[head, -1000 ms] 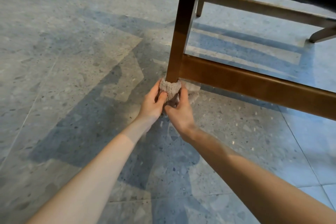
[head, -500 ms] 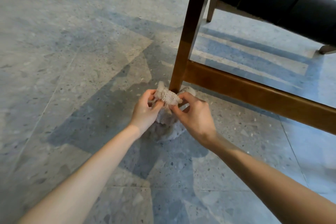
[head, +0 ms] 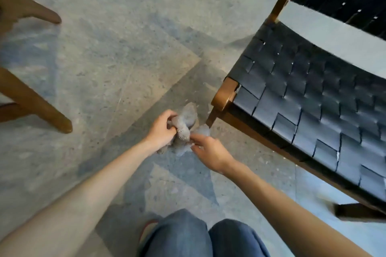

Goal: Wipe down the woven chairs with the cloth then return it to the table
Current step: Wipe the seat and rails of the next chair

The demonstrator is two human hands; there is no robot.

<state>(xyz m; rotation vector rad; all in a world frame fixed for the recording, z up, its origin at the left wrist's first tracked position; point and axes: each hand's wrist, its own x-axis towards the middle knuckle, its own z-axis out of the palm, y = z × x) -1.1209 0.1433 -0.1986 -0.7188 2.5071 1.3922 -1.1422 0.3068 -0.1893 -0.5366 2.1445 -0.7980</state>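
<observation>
A bunched grey cloth (head: 183, 125) hangs between both hands, low over the floor. My left hand (head: 161, 129) grips its left part with curled fingers. My right hand (head: 208, 150) pinches its right part. Just right of the cloth stands the woven chair (head: 302, 98), with a black strap seat and a brown wooden frame. Its front left leg (head: 211, 119) is a short way from the cloth, not touching it. The table is out of view.
Brown wooden legs of another piece of furniture (head: 39, 106) stand at the left. The floor (head: 117, 58) is grey speckled stone with sun patches and shadows. My knees in blue jeans (head: 200, 236) fill the bottom middle.
The view has risen from under the seat to above it. Both hands have drawn the cloth away from the chair leg it was wrapped round and now hold it free.
</observation>
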